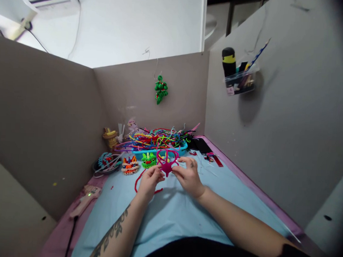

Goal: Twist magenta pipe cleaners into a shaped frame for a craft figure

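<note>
Between my two hands is a magenta pipe-cleaner figure (166,167), with curved loops at its top and a pointed lower end. My left hand (151,179) pinches its left side with thumb and fingers. On the other side, my right hand (189,176) grips its right edge between thumb and forefinger. A red pipe cleaner (137,183) lies curved on the cloth by my left hand. Just beyond stand a green pipe-cleaner creature (148,161) and an orange-and-cream one (129,166).
A blue tray (138,153) heaped with colourful pipe cleaners stands at the back. At left are a dark bowl (106,169) and a pink power strip (87,199). A clear box (240,81) of tools hangs on the right panel, and a green ornament (161,90) on the back panel.
</note>
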`<state>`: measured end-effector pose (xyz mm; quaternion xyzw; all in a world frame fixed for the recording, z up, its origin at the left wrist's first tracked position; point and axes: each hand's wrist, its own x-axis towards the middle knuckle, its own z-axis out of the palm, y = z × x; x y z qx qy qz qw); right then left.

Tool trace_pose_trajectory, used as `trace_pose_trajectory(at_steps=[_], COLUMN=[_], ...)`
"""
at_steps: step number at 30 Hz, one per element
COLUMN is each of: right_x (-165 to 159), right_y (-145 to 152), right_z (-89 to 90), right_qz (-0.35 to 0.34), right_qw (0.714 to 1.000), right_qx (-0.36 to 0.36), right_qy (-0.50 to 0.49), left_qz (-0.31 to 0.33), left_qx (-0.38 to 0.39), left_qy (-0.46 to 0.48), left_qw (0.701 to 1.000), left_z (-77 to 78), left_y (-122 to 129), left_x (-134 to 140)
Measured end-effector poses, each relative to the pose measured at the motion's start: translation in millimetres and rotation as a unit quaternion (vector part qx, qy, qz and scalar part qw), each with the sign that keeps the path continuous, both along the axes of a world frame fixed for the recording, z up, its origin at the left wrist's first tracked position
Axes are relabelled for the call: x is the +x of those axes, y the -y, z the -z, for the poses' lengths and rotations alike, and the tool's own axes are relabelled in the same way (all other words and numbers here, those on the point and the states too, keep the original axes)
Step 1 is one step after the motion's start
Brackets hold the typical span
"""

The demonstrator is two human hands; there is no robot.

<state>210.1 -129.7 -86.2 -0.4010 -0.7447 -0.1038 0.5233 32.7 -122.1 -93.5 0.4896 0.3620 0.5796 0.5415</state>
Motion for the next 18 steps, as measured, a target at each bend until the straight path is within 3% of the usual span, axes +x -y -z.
trace_pose_trajectory(at_steps=[9,14,18], right_x=[-5,-9,-12], right_y=[-2,-6,-6], right_z=[0.5,5.2,8.1], right_qz=[-0.036,-0.059,-0.099], right_qw=[0.996,0.991,0.985], right_qx=[-0.07,-0.109,-0.135], right_qy=[-0.039,-0.05,-0.039], left_qz=[-0.057,-0.014,-0.022], left_qx=[0.008,0.002,-0.01], left_qy=[-0.155,-0.08,-0.03], left_qw=[0.986,0.997,0.999], left_z=[-5.7,-4.4,-2.1], left_y=[1,3,2], left_x=[1,5,5])
